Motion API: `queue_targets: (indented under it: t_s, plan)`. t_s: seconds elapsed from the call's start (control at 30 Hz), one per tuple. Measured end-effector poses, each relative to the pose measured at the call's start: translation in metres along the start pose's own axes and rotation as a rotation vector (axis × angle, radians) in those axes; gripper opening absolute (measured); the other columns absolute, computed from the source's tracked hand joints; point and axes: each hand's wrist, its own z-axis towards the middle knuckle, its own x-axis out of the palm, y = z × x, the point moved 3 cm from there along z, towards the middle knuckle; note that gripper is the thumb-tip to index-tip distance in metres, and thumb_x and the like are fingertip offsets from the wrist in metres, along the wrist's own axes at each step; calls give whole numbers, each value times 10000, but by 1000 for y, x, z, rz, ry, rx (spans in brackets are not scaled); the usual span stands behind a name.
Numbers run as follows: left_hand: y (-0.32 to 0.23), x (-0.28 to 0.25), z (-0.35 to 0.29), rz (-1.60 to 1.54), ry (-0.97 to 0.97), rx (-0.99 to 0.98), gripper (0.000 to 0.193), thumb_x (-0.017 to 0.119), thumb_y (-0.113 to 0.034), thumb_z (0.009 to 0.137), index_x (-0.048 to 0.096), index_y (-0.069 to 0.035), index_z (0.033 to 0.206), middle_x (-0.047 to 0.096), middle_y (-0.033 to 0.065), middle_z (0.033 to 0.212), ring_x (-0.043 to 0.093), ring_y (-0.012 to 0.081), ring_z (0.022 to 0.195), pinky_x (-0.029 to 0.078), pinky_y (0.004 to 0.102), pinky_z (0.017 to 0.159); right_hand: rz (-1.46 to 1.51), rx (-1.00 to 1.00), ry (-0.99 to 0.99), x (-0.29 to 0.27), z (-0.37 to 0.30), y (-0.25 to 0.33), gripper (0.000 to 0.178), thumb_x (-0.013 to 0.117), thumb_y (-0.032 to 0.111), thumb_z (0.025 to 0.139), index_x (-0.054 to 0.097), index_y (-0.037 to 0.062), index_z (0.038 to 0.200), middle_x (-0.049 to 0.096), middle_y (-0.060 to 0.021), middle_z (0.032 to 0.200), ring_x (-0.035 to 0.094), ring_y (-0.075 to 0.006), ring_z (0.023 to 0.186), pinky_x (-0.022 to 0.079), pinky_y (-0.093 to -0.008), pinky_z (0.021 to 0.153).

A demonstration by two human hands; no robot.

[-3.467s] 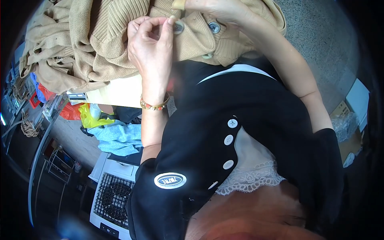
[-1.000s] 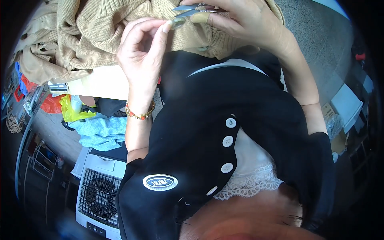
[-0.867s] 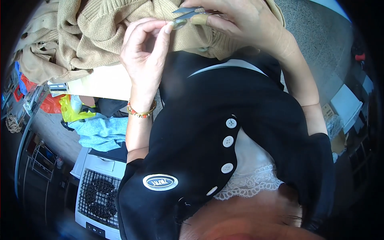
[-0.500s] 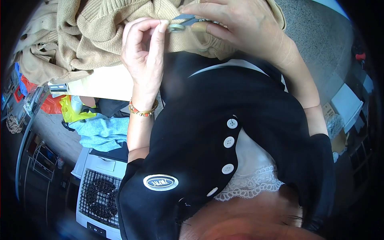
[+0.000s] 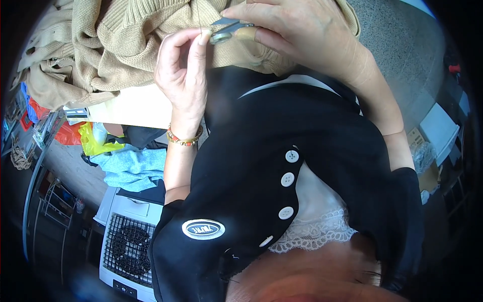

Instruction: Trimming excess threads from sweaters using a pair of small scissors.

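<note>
My left hand [image 5: 183,68] is closed in a pinch, thumb against forefinger. A thin dark thread [image 5: 198,14] runs up from the pinched fingertips. Right beside them is a round grey-green button [image 5: 220,38]; whether the fingers also grip it, I cannot tell. My right hand [image 5: 297,27] is closed around small scissors [image 5: 232,26], their blades pointing left, close to the button and fingertips. A yellowish piece [image 5: 246,33] shows by the right thumb, its kind unclear. Beneath both hands lies a beige knitted garment [image 5: 133,38], bunched in thick folds.
The garment covers most of a pale tabletop [image 5: 136,104]. Below the left side are a yellow plastic bag [image 5: 94,142], a light blue knit [image 5: 132,163] and a white fan unit [image 5: 128,241]. A white box [image 5: 439,126] stands at the right.
The thread above my left fingertips now shows more plainly, drawn upward. My right hand and the scissors have shifted slightly left. The left hand stays almost in place.
</note>
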Motion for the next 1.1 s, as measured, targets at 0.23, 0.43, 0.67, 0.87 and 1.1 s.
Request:
queue_targets:
  t_s: [0.23,0.43,0.67,0.87,1.1]
  plan:
    - [0,1,-1,-8,-11,-14,86,686,-64,905,673,-14,973,621,20,860,573,78,779,460,209,724,172,148,269,-8,5,-2,147,613,166,834,609,80,953,541,-65,826,602,-249,738,480,-357,632]
    - [2,1,-3,-48,-44,-5,82,692,-58,899,675,-16,967,615,14,851,571,78,778,458,206,723,172,170,308,-9,6,0,145,612,166,833,609,75,946,546,-71,829,609,-250,754,478,-360,643]
    - [4,2,-2,-16,-35,19,86,701,-41,885,679,-19,964,607,16,832,563,83,760,455,213,706,141,124,342,-6,6,-2,144,621,167,819,616,62,916,560,-71,829,622,-249,763,487,-363,646]
    - [1,3,2,40,-47,118,103,712,-20,867,681,-21,966,574,14,823,539,85,740,444,207,681,50,5,213,3,4,2,100,650,119,794,639,54,870,554,-31,780,599,-160,723,499,-288,649]
    - [3,2,1,37,-67,136,106,712,-13,864,680,-23,965,566,13,827,532,83,736,445,208,675,37,-37,242,-4,11,7,144,599,181,802,609,58,875,517,-57,817,576,-192,738,492,-303,626]
